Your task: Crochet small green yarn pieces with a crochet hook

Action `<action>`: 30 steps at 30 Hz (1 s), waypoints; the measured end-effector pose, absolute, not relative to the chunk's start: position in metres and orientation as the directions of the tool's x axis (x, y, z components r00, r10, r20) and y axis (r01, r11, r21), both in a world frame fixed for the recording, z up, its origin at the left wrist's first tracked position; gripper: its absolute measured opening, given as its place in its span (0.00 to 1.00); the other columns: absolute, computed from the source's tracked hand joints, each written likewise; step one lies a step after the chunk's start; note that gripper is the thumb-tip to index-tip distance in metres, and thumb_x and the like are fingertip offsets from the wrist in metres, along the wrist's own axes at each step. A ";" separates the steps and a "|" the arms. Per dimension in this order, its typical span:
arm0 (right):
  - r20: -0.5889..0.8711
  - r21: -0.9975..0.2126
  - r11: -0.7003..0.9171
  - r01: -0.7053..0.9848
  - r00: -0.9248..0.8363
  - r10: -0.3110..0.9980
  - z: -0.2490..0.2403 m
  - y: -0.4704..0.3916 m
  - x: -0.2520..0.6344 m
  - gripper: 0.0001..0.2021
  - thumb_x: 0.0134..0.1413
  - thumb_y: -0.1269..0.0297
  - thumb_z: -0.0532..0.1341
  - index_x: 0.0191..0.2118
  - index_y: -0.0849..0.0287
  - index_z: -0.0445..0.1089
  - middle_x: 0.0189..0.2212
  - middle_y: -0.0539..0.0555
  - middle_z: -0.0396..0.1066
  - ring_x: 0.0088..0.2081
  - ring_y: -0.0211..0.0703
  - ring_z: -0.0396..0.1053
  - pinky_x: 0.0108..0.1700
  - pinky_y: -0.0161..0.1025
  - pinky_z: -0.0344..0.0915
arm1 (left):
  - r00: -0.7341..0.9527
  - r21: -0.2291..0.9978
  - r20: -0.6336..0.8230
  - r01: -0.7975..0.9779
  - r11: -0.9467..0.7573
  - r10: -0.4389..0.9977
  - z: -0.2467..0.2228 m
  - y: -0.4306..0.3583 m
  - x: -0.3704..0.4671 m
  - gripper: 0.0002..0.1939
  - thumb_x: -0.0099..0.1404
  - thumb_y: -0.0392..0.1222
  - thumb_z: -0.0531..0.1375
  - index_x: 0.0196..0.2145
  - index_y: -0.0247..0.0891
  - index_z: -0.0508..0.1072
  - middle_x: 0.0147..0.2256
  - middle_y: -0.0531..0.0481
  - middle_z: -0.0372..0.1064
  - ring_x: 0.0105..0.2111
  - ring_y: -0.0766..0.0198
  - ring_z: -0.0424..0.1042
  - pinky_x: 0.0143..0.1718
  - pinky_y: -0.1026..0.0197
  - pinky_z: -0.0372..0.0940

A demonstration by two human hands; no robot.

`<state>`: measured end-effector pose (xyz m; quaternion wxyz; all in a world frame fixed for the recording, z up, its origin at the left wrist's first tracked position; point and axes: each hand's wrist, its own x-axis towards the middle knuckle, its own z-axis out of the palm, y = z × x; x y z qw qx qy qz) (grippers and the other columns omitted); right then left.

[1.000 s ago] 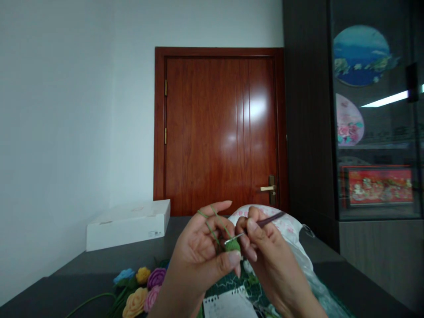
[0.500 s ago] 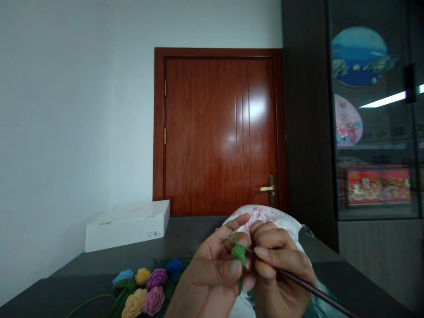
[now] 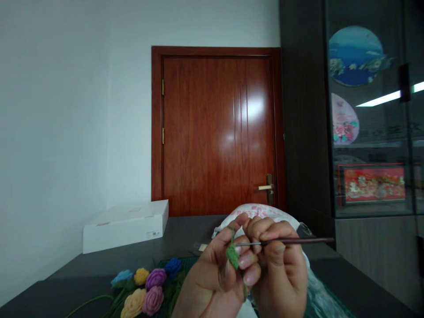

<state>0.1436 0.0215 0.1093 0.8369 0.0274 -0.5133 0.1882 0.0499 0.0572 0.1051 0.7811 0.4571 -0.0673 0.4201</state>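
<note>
Between the thumb and fingers of my left hand [image 3: 217, 269] is a small green crochet piece [image 3: 232, 256]. Green yarn [image 3: 232, 234] runs from it up around my raised index finger, and a strand hangs below by the fingers. My right hand [image 3: 280, 265] grips a crochet hook [image 3: 298, 240] with a dark handle and thin metal shaft. The hook lies nearly level, its tip at the top of the green piece; whether it is through a stitch I cannot tell. Both hands are close together, fingers nearly touching.
Crocheted flowers [image 3: 154, 300] in several colours lie on the dark table [image 3: 185, 238] at the left. A white box [image 3: 126, 227] stands behind them. Beyond my hands sits a white bag with pink print [image 3: 256, 211]. A glass cabinet [image 3: 371, 185] and a door [image 3: 212, 132] are behind.
The hook has swung from sloping down to the right to nearly level as my right hand turned. The green piece has tilted and shifted slightly left in my left fingers.
</note>
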 end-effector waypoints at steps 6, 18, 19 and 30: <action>0.905 -0.005 0.988 -0.152 0.419 0.069 0.114 0.019 0.145 0.04 0.68 0.65 0.61 0.39 0.57 0.71 0.28 0.48 0.69 0.32 0.39 0.69 0.37 0.41 0.70 | 0.610 0.659 0.514 -0.731 0.177 0.603 0.106 0.050 0.049 0.22 0.63 0.41 0.69 0.54 0.37 0.75 0.26 0.54 0.61 0.24 0.68 0.65 0.23 0.66 0.65; 0.953 0.121 0.992 0.043 0.274 -0.128 0.122 0.015 0.157 0.04 0.67 0.67 0.62 0.44 0.55 0.73 0.25 0.49 0.72 0.27 0.42 0.72 0.31 0.45 0.68 | 0.608 0.697 0.593 -0.716 0.042 0.528 0.122 0.025 0.037 0.33 0.57 0.37 0.74 0.59 0.41 0.71 0.31 0.54 0.69 0.27 0.69 0.71 0.29 0.69 0.68; 0.954 0.119 0.992 0.045 0.272 -0.127 0.122 0.015 0.157 0.04 0.66 0.67 0.62 0.45 0.55 0.74 0.25 0.49 0.72 0.27 0.43 0.72 0.31 0.45 0.69 | 0.610 0.701 0.592 -0.712 0.036 0.526 0.122 0.025 0.037 0.33 0.58 0.37 0.73 0.59 0.41 0.71 0.31 0.54 0.69 0.27 0.69 0.71 0.29 0.69 0.68; 0.919 0.058 0.994 -0.089 0.393 -0.019 0.116 0.015 0.148 0.04 0.67 0.66 0.61 0.40 0.58 0.72 0.27 0.48 0.70 0.28 0.39 0.69 0.34 0.44 0.68 | 0.633 0.665 0.545 -0.726 0.176 0.549 0.118 0.031 0.042 0.26 0.59 0.35 0.72 0.54 0.40 0.74 0.28 0.55 0.67 0.24 0.68 0.68 0.28 0.65 0.67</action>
